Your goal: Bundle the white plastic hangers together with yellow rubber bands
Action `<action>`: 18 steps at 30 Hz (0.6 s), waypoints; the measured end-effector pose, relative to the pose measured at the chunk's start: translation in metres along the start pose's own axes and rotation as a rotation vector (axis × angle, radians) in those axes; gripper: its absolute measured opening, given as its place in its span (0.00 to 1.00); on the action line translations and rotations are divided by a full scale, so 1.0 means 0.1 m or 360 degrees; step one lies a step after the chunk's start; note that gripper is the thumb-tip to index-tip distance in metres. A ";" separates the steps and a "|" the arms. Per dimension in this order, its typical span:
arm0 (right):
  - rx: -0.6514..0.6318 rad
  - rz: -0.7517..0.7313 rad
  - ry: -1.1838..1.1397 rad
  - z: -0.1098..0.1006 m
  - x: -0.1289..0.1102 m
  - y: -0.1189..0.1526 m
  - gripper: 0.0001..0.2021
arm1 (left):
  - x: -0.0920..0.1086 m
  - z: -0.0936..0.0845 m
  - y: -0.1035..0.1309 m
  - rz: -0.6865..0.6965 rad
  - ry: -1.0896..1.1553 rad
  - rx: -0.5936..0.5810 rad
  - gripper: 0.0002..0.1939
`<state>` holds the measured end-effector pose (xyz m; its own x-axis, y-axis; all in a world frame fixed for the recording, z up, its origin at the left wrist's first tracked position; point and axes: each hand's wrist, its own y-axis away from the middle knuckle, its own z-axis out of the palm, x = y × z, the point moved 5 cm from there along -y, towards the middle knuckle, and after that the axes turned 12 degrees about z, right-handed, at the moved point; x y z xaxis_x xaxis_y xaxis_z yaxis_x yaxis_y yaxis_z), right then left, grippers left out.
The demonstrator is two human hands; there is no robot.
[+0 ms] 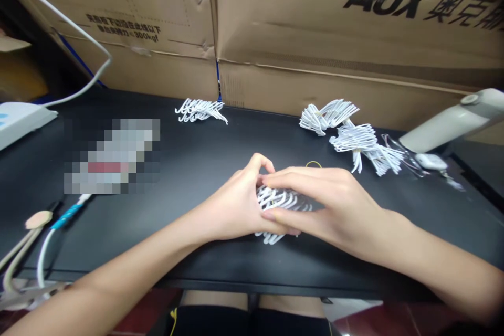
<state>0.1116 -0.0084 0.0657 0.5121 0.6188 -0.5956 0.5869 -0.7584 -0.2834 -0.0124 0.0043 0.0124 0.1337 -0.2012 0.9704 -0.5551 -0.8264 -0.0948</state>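
Near the front of the black table, my left hand (240, 202) is wrapped round a bundle of white hooks (279, 199), its fingers curled about the left side and underneath. My right hand (334, 202) grips the same bundle from the right, thumb and fingers on its near and far sides. Curved hook ends show between the two hands and below them. A thin yellow loop (314, 163) sticks up just behind my right hand. The rest of the bundle is hidden by my fingers.
A loose pile of white hooks (201, 110) lies at the back; tied bundles (356, 139) sit back right, beside a white bottle (444, 121) and a small white case (432, 161). Cardboard boxes (275, 81) stand behind. A blurred-out object (112, 157) and cable (42, 257) lie left.
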 end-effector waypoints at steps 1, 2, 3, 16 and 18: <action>0.0028 -0.0005 -0.0011 -0.01 0.00 0.00 0.12 | 0.01 0.00 0.00 -0.0018 0.0094 -0.0022 0.35; 0.0069 -0.0011 -0.0025 -0.03 -0.01 -0.01 0.11 | 0.03 0.00 0.00 -0.0034 0.0191 -0.0039 0.35; 0.0127 -0.0014 -0.0043 -0.05 -0.01 -0.01 0.10 | 0.05 0.00 0.00 -0.0050 0.0284 -0.0050 0.36; 0.0715 0.0139 -0.0241 -0.31 0.11 -0.02 0.12 | 0.15 -0.08 -0.06 0.0086 0.0751 0.0134 0.23; 0.0758 0.0181 -0.0313 -0.36 0.12 -0.02 0.12 | 0.16 -0.09 -0.05 0.0113 0.0817 0.0204 0.21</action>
<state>0.1392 0.0076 0.0858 0.4018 0.5121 -0.7592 0.1612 -0.8556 -0.4918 -0.0152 0.0102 0.0300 -0.3375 -0.0024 0.9413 -0.4389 -0.8842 -0.1596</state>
